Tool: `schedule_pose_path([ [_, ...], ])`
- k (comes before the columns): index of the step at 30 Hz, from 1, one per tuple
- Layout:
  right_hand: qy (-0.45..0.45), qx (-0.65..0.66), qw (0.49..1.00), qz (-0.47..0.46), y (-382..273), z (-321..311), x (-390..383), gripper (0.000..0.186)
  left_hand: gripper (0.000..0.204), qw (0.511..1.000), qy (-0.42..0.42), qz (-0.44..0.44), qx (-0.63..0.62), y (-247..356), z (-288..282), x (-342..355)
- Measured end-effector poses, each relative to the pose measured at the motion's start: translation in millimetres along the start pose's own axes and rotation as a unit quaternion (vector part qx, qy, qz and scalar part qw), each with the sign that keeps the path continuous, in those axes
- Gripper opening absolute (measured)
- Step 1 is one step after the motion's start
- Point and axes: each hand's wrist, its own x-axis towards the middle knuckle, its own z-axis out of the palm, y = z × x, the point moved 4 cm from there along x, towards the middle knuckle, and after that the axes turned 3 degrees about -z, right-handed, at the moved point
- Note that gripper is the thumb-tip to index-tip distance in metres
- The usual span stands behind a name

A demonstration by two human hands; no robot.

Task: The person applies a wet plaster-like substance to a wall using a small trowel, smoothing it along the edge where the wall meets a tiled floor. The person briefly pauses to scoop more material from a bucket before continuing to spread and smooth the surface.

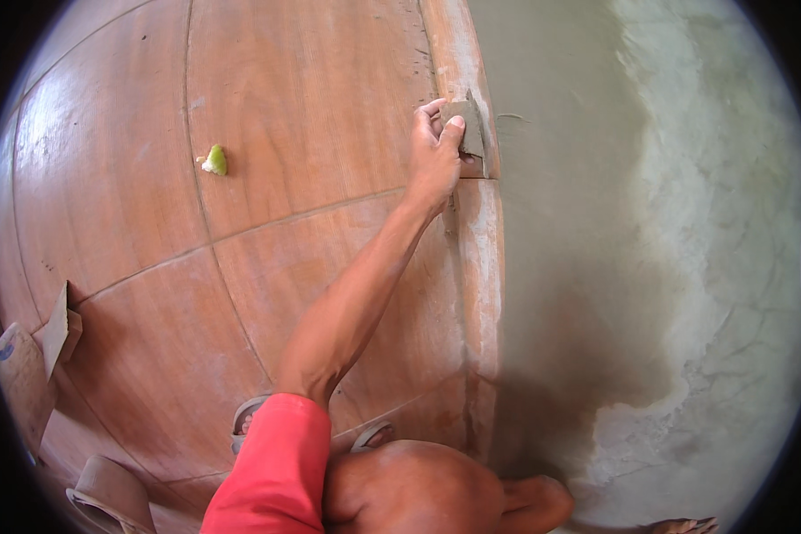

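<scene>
My left hand (436,147) is closed, its thumb pressed on a small flat grey rectangular piece (461,127) coated in mortar. I cannot make out whether it is a scraper or a pad. That piece sits over the pale, smeared border strip (481,258) along the edge of the brown wood-look tiles (303,98). To the right of the strip spreads smooth grey cement (561,178). At the bottom edge on the right, a sliver of what looks like my right hand (685,526) shows; its fingers are too cut off to read.
A green and white scrap (214,160) lies on the tiles. At the left are a grey flat board (60,329), a dusty bag-like thing (27,383) and a grey container (111,494). My bent knee (418,485) and sandalled feet (247,418) are near. Whitish cement (676,258) lies farther right.
</scene>
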Motion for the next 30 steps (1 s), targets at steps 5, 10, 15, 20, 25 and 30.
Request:
schedule_pose_path([
  [5,0.000,-0.001,1.000,-0.002,-1.1,0.8,2.5,0.072,0.046,0.988,0.013,0.077,0.137,-6.9,18.1,7.7],
  [10,0.001,0.006,1.000,-0.008,-1.6,-2.1,6.5,0.072,0.044,0.971,-0.004,0.145,0.190,21.4,67.9,-28.3],
  [15,0.011,0.017,1.000,-0.014,-9.0,-2.7,11.3,0.072,0.047,0.966,-0.130,0.195,0.106,48.2,100.6,-82.9],
  [20,0.018,0.003,1.000,-0.009,-6.9,-7.5,11.2,0.072,0.040,0.992,-0.046,-0.026,-0.116,41.4,29.4,-27.9],
  [25,0.024,0.005,1.000,-0.011,-7.4,-3.1,9.0,0.072,0.036,0.985,-0.041,-0.023,-0.167,14.9,-4.7,15.3],
  [30,0.025,0.000,1.000,-0.016,-5.1,-5.1,8.5,0.072,0.038,0.994,-0.036,-0.016,-0.105,12.3,4.8,31.8],
])
